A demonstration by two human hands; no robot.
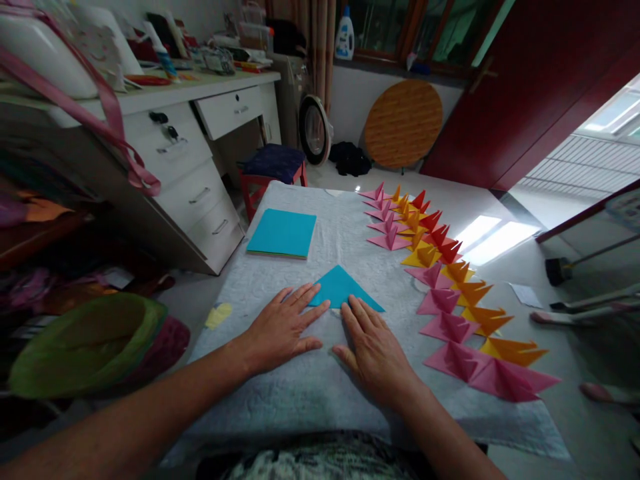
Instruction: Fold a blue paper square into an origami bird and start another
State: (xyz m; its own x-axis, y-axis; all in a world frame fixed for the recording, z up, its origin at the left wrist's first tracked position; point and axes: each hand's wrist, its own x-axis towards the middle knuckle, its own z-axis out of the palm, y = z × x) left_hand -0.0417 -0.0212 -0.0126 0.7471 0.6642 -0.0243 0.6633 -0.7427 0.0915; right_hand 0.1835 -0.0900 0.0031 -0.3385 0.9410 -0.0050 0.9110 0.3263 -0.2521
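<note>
A sheet of blue origami paper (pixel 336 288), folded into a triangle, lies on the cloth-covered table with its peak pointing away from me. My left hand (pixel 287 323) rests flat with fingers spread, its fingertips on the triangle's left part and near edge. On the near edge, right of the middle, the fingertips of my right hand (pixel 373 347) press down, with the fingers stretched out and the thumb apart. Beyond my left hand sits a square stack of coloured paper (pixel 283 233), blue on top. The triangle's left corner is hidden under my left fingers.
Rows of folded paper cranes, pink (pixel 450 327), yellow (pixel 423 255) and red (pixel 440 235), stand along the table's right side. A yellow patch (pixel 219 315) shows at the left edge. A green-rimmed basket (pixel 90 347) is at left; a stool (pixel 275 163) stands behind the table.
</note>
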